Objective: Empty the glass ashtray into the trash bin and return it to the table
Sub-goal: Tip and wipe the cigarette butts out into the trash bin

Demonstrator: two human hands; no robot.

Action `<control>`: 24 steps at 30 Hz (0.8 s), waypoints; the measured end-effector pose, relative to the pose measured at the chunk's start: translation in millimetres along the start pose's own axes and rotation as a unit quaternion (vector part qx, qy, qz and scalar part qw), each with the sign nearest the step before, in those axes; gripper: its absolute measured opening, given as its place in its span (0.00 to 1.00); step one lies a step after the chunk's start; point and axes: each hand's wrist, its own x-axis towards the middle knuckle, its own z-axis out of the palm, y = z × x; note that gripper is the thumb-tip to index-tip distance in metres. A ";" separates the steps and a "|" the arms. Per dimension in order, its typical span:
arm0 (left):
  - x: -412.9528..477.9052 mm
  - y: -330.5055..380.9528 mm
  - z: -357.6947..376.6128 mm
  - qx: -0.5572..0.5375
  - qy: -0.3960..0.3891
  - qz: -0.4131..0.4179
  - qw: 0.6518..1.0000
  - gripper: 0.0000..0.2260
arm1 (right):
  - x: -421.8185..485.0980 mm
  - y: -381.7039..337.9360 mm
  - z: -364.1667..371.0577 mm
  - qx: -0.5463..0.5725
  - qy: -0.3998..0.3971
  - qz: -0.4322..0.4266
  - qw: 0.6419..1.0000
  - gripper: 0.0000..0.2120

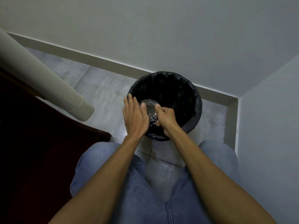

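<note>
- From the head camera, the floor (103,88) was grey tile, meeting a pale wall (161,29) along a grey skirting board (90,56) that ran from the upper left down to a corner at the right of the frame.
- A trash bin (196,113) lined with a black bag stood just beside that skirting, at the centre of the frame.
- The glass ashtray (149,109) was tipped over the bin's near-left rim, held between both hands.
- The left hand (135,118) lay flat, fingers nearly straight, pressed against the ashtray's left side.
- The right hand (165,118) was curled tight, pinching the ashtray's right edge.
- A pale tube (48,81) slanted across the upper left, above dark wooden furniture (32,143).
- Knees in blue jeans (129,183) filled the lower frame; bare floor lay open left of the bin.
</note>
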 end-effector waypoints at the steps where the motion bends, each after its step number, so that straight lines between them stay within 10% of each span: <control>1: 0.0 -0.3 1.7 0.004 0.004 -0.003 1.000 0.27 | 1.1 1.2 0.6 0.010 0.001 0.012 1.000 0.18; 24: -0.5 -3.2 15.0 0.050 0.052 0.047 0.996 0.26 | 2.4 5.3 0.6 0.042 0.080 0.036 0.995 0.22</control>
